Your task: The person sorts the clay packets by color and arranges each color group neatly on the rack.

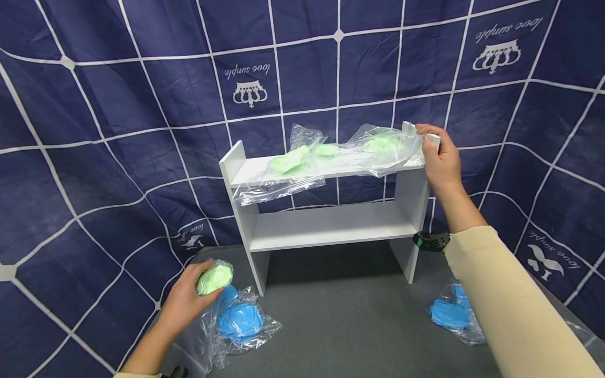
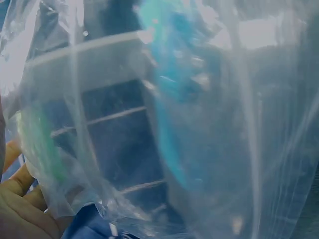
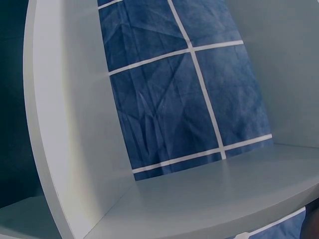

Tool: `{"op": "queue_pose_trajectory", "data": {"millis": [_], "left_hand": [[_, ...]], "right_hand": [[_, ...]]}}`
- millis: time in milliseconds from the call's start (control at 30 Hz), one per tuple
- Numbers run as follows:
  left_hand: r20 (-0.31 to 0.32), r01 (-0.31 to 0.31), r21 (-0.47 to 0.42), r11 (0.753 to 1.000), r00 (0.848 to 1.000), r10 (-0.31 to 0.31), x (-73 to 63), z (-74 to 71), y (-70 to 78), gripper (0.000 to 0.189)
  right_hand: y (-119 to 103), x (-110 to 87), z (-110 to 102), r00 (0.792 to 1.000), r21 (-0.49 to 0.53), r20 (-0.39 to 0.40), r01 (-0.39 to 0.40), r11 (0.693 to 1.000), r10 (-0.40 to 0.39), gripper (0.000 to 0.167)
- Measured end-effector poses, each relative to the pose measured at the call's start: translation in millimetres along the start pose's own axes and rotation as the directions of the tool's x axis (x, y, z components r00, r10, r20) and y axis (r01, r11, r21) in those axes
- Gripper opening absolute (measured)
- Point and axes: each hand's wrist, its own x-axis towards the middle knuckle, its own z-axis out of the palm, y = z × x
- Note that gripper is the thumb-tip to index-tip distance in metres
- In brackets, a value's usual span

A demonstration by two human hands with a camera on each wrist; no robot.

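Observation:
My left hand (image 1: 186, 296) grips a light green bundle (image 1: 215, 279) in a clear plastic bag, at the lower left of the head view. In the left wrist view, clear plastic (image 2: 209, 149) covers most of the picture, with part of the green bundle (image 2: 47, 144) beside my fingers. My right hand (image 1: 441, 163) holds the top of the right side panel of a small white shelf (image 1: 333, 226). Bagged light green bundles (image 1: 290, 160) lie along its top board, one bag hanging over the front edge. Whether my right fingers also touch the nearest bag (image 1: 383, 144), I cannot tell.
Bagged blue bundles (image 1: 240, 321) lie on the dark grey surface (image 1: 340, 320) left of the shelf, just beneath my left hand. More blue ones (image 1: 451, 314) lie at the right, near my right sleeve. A navy curtain with white lines (image 1: 312, 73) hangs behind.

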Motion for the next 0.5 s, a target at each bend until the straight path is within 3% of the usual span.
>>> {"op": "queue_pose_trajectory", "data": {"millis": [133,267,500], "left_hand": [[-0.02,-0.047,-0.002,0.999,0.999,0.047,8.9,-11.2,13.7,0.066],[-0.03,-0.051,-0.005,0.999,0.998,0.051,20.2,-27.7,29.7,0.068],[-0.155,-0.09,-0.075,0.993,0.985,0.077,41.1,-51.0,57.9,0.071]], "right_hand": [[3.8,2.6,0.0,1.0,0.004,-0.003,0.003,1.0,-0.003,0.021],[6.2,4.5,-0.1,1.0,0.009,-0.005,0.0,1.0,0.0,0.022],[7.4,3.3,0.0,1.0,0.007,-0.007,-0.006,1.0,0.006,0.022]]}}
